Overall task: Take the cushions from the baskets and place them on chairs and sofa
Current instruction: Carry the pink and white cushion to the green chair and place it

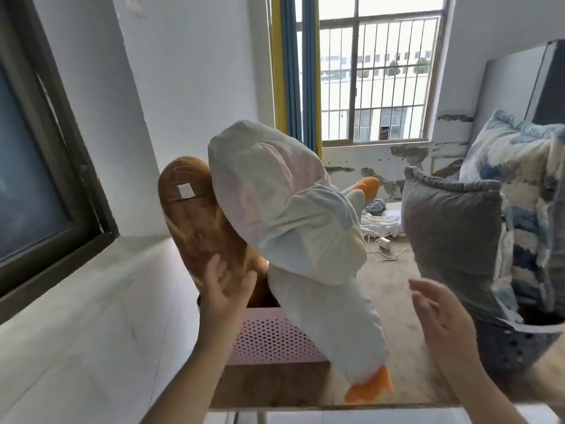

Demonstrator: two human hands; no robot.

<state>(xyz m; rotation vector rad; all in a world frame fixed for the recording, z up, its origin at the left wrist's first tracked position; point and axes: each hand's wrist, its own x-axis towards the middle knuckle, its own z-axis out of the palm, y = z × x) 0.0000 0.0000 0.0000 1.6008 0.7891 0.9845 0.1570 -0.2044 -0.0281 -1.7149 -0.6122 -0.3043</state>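
A pink perforated basket [275,341] stands in front of me on the floor. A brown bread-shaped cushion [195,221], a pastel patchwork pillow [275,191] and a white goose plush [330,316] with orange feet stick out of it. My left hand [224,289] rests with straight fingers against the brown cushion's lower part. My right hand [440,313] hovers open between the goose plush and a dark perforated basket [513,347] at the right. That basket holds a grey cushion [452,234] and a blue-white patterned cushion [526,185].
A grey window ledge [91,301] with a dark-framed pane runs along the left. A barred window [379,71] with blue and yellow curtains is at the back. Clothes and a white charger [383,241] lie on the floor beyond the baskets.
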